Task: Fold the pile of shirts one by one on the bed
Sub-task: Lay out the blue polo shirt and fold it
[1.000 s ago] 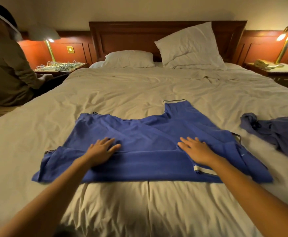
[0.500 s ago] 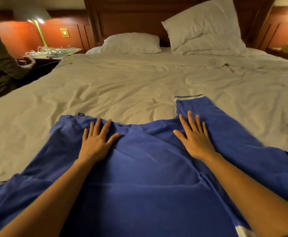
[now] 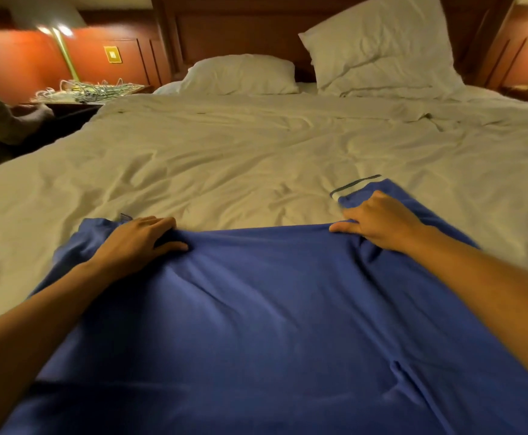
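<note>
Blue shirt (image 3: 272, 324) spreads across the lower frame on the bed (image 3: 225, 152); left hand (image 3: 137, 243) and right hand (image 3: 378, 221) grip its far edge, fingers (image 3: 159, 222) curled into the cloth.

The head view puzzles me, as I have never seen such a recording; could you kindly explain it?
There is no machine: a person wears a camera on the head, looking forward and down, so both bare arms are theirs. A blue shirt lies spread on the bed. The left hand and the right hand each grip its far edge. Two pillows sit by the headboard, and cables lie on the nightstand at left.
</note>
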